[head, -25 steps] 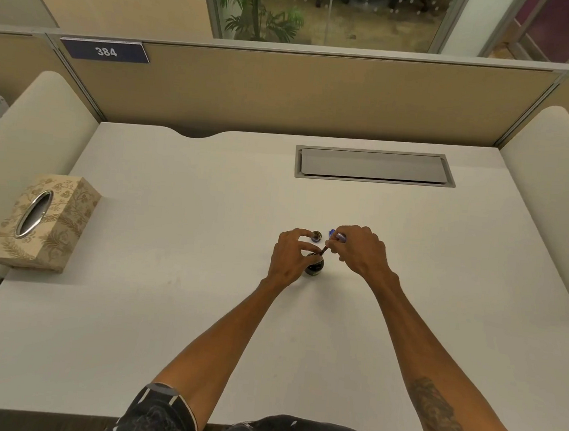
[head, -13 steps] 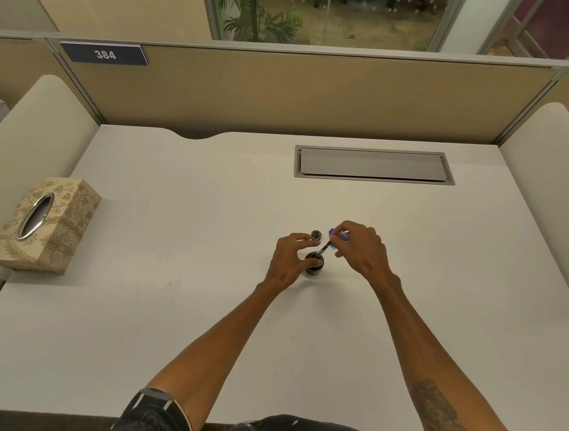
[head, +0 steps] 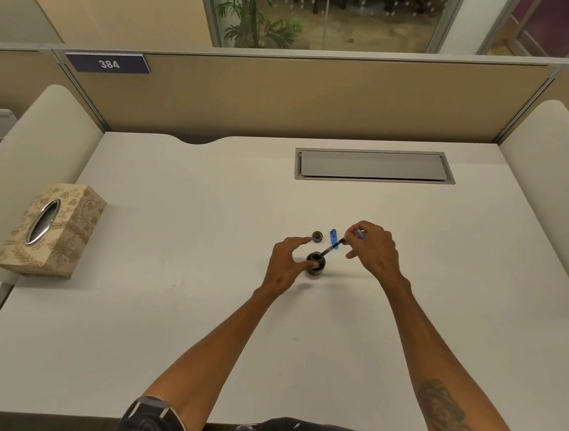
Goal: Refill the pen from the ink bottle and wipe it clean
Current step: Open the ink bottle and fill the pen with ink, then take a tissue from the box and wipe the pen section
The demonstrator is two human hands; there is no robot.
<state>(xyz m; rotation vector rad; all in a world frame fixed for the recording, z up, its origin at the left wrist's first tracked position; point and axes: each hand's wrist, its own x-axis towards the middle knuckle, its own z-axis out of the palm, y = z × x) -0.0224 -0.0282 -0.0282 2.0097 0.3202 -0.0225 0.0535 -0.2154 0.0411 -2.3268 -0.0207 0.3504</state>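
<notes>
A small dark ink bottle [head: 316, 264] stands open on the white desk [head: 165, 308]. My left hand [head: 285, 267] curls around its left side, thumb and fingers at the glass, index finger stretched out. My right hand [head: 373, 249] pinches the top of a slim pen part [head: 335, 245] with a blue section, tilted so its lower tip dips into the bottle mouth. The bottle's round cap [head: 317, 236] lies just behind the bottle. A blue pen piece [head: 333, 235] lies beside the cap.
A patterned tissue box [head: 51, 229] sits at the desk's left edge. A grey cable hatch [head: 373, 166] is set into the desk behind the work spot. Padded dividers flank both sides, and a partition wall stands at the back.
My right hand has lifted back to the right, exposing the pen's stem and the blue piece on the desk. My left fingers have loosened and spread around the bottle.
</notes>
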